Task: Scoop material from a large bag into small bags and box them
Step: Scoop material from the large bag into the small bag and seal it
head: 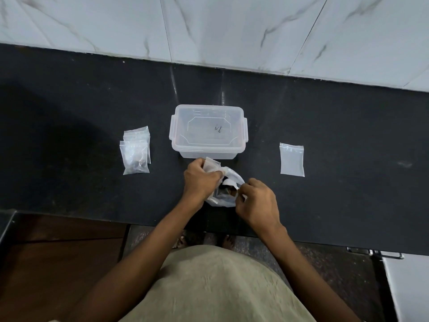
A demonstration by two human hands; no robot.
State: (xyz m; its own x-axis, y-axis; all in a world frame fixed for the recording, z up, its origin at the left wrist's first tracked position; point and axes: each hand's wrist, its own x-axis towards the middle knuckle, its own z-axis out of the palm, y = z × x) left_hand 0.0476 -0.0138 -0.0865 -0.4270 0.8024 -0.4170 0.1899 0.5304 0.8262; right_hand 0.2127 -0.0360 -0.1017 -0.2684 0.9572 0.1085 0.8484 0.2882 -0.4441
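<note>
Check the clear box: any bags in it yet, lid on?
No bags in it and no lid on. Through the open top of the clear box only its bare bottom and a few dark specks show; filled small bags lie beside it.

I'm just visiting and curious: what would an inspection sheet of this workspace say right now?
Surface: black countertop, a faint smudge at far right.
Job's things: clear plastic box open, almost empty, a few dark bits inside; large bag open below it; filled small bags stacked at left; empty small bag flat at right.
Clutter: nothing seen.
Hands: left hand grips a small bag over the large bag; right hand pinches the large bag's rim.
Cables: nothing seen.
Surroundings: marble-look wall tiles; wooden cabinet lower left.
</note>
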